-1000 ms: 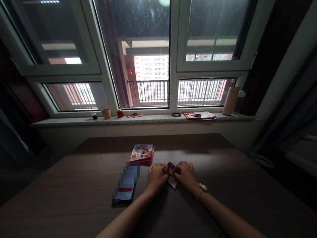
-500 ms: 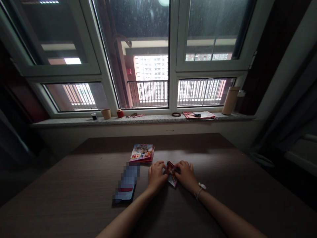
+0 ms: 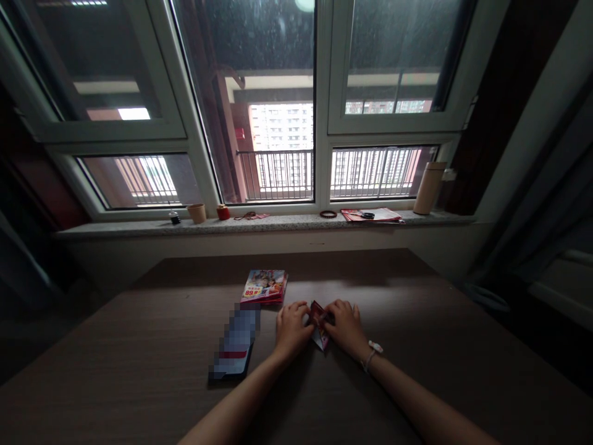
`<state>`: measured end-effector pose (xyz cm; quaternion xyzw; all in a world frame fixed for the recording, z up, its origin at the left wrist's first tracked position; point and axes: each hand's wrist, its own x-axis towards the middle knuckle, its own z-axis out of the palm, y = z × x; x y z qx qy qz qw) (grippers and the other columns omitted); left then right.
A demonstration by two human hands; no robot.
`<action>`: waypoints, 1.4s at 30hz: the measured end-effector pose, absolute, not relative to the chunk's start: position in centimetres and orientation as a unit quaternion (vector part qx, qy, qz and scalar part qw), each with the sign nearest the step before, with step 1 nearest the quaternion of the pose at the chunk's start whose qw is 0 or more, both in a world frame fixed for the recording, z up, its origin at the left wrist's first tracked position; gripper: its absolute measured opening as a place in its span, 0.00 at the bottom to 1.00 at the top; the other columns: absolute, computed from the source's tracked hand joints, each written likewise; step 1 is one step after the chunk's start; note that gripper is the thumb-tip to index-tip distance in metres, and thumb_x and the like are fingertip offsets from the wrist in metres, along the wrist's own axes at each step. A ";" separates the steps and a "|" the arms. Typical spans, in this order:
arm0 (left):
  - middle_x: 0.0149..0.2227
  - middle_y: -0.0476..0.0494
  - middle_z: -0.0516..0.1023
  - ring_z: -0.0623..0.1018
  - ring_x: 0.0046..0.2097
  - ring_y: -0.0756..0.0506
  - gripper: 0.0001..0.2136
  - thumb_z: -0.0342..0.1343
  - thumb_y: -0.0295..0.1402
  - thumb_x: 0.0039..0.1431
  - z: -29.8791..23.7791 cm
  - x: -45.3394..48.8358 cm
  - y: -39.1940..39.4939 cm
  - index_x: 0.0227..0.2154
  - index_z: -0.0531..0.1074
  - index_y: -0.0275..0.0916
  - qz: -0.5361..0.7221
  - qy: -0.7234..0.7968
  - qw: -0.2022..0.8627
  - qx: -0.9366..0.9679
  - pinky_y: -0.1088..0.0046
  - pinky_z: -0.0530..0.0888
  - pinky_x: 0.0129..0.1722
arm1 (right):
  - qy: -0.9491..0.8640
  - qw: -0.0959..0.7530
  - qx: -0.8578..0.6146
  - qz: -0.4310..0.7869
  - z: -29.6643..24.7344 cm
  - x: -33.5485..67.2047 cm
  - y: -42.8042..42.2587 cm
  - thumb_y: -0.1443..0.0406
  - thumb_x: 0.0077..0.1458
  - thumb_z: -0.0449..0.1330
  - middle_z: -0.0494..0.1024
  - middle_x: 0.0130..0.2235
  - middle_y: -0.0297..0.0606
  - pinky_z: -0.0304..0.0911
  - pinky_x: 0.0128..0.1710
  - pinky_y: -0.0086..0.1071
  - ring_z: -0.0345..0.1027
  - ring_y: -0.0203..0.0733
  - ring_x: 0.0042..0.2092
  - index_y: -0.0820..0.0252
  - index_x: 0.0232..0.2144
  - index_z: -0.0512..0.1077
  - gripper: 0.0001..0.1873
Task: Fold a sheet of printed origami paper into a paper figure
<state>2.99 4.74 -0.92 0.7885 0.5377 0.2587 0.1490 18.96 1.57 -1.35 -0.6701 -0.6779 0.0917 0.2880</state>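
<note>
Between my two hands a small folded sheet of printed paper [image 3: 319, 334], red and white with a pointed lower end, rests on the brown table [image 3: 152, 346]. My left hand [image 3: 293, 326] grips its left edge, fingers bent. On the opposite edge, my right hand [image 3: 346, 324] pinches the paper with thumb and forefinger; a pale bracelet [image 3: 372, 353] circles that wrist. Parts of the paper are hidden under the fingers. To the left of my left hand lies a phone [image 3: 236, 343], its screen blurred out. Behind the phone is a stack of colourful printed leaflets [image 3: 264, 286].
Along the stone windowsill [image 3: 287, 221] stand a paper cup [image 3: 197, 213], a red spool-like item [image 3: 223, 212], a small dark bottle [image 3: 175, 217] and a tan flask [image 3: 428, 188]. Scissors [image 3: 367, 215] lie on papers [image 3: 386, 214] there, near a dark ring [image 3: 328, 214].
The lower tip of the folded paper has shifted slightly to the left. Both hands keep nearly the same hold. The whole view has moved a little.
</note>
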 end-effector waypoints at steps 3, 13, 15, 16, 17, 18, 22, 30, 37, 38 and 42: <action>0.56 0.50 0.72 0.66 0.57 0.42 0.08 0.57 0.32 0.52 -0.9 2.9 4.8 0.36 0.76 0.46 0.254 0.536 0.158 0.789 0.60 0.58 0.58 | -0.679 0.283 -0.670 0.098 -1.3 19.1 1.6 0.63 0.54 0.57 0.72 0.42 0.38 0.38 0.60 0.56 0.61 0.48 0.50 0.54 0.35 0.72 0.06; 0.51 0.47 0.76 0.69 0.54 0.41 0.14 0.56 0.32 0.51 -0.7 3.0 4.5 0.43 0.75 0.45 0.269 0.535 0.144 0.788 0.61 0.59 0.57 | -0.685 0.278 -0.669 0.077 -1.3 18.8 1.4 0.64 0.53 0.57 0.72 0.43 0.39 0.39 0.60 0.55 0.61 0.49 0.50 0.55 0.36 0.71 0.06; 0.51 0.47 0.76 0.69 0.54 0.41 0.15 0.56 0.31 0.50 -0.8 3.0 4.5 0.43 0.75 0.45 0.268 0.537 0.144 0.787 0.62 0.59 0.57 | -0.687 0.273 -0.670 0.070 -1.3 18.7 1.2 0.63 0.53 0.58 0.72 0.42 0.39 0.40 0.60 0.54 0.61 0.49 0.50 0.55 0.35 0.71 0.06; 0.51 0.47 0.76 0.69 0.55 0.41 0.16 0.56 0.31 0.50 -0.9 2.9 4.6 0.43 0.76 0.45 0.268 0.537 0.145 0.787 0.62 0.59 0.58 | -0.690 0.272 -0.668 0.065 -1.3 18.6 1.1 0.63 0.53 0.58 0.72 0.42 0.39 0.40 0.60 0.54 0.61 0.49 0.49 0.55 0.35 0.71 0.06; 0.51 0.47 0.76 0.69 0.55 0.41 0.16 0.56 0.31 0.50 -0.9 2.9 4.6 0.43 0.76 0.45 0.268 0.536 0.146 0.787 0.62 0.59 0.58 | -0.692 0.272 -0.666 0.059 -1.3 18.6 1.0 0.63 0.53 0.58 0.72 0.42 0.39 0.40 0.60 0.53 0.61 0.49 0.49 0.55 0.35 0.71 0.06; 0.52 0.47 0.75 0.69 0.55 0.41 0.16 0.56 0.30 0.50 -0.9 2.8 4.6 0.43 0.76 0.45 0.268 0.534 0.147 0.788 0.62 0.59 0.58 | -0.695 0.273 -0.663 0.055 -1.3 18.6 1.0 0.63 0.53 0.58 0.72 0.42 0.39 0.40 0.60 0.53 0.61 0.48 0.49 0.55 0.36 0.71 0.06; 0.53 0.48 0.75 0.68 0.55 0.41 0.12 0.57 0.30 0.49 -1.1 2.6 4.8 0.39 0.77 0.45 0.270 0.523 0.151 0.794 0.60 0.59 0.58 | -0.693 0.286 -0.658 0.068 -1.4 18.8 0.9 0.63 0.53 0.57 0.72 0.41 0.38 0.38 0.61 0.54 0.62 0.48 0.49 0.53 0.35 0.72 0.06; 0.52 0.48 0.75 0.69 0.56 0.41 0.08 0.57 0.30 0.51 -1.3 2.5 4.9 0.34 0.77 0.44 0.282 0.521 0.161 0.789 0.59 0.58 0.58 | -0.695 0.283 -0.658 0.066 -1.2 18.9 0.9 0.61 0.55 0.58 0.72 0.41 0.38 0.37 0.60 0.56 0.62 0.48 0.49 0.54 0.36 0.72 0.06; 0.52 0.47 0.75 0.69 0.56 0.41 0.12 0.57 0.28 0.48 -1.3 2.6 4.9 0.38 0.77 0.43 0.284 0.527 0.162 0.785 0.60 0.58 0.58 | -0.699 0.266 -0.662 0.049 -1.1 18.7 0.8 0.64 0.54 0.57 0.72 0.42 0.39 0.39 0.60 0.54 0.62 0.48 0.50 0.54 0.37 0.71 0.07; 0.52 0.47 0.75 0.69 0.56 0.41 0.13 0.57 0.28 0.48 -1.3 2.6 4.9 0.38 0.77 0.43 0.282 0.528 0.162 0.784 0.60 0.58 0.58 | -0.699 0.263 -0.663 0.047 -1.1 18.6 0.8 0.63 0.54 0.57 0.72 0.43 0.39 0.39 0.60 0.54 0.62 0.48 0.50 0.54 0.37 0.71 0.07; 0.53 0.47 0.75 0.69 0.56 0.42 0.12 0.57 0.29 0.49 -1.3 2.6 4.9 0.38 0.77 0.43 0.277 0.531 0.161 0.784 0.61 0.59 0.58 | -0.701 0.262 -0.661 0.047 -1.0 18.6 0.8 0.63 0.54 0.57 0.72 0.43 0.39 0.39 0.60 0.53 0.61 0.48 0.50 0.55 0.37 0.71 0.07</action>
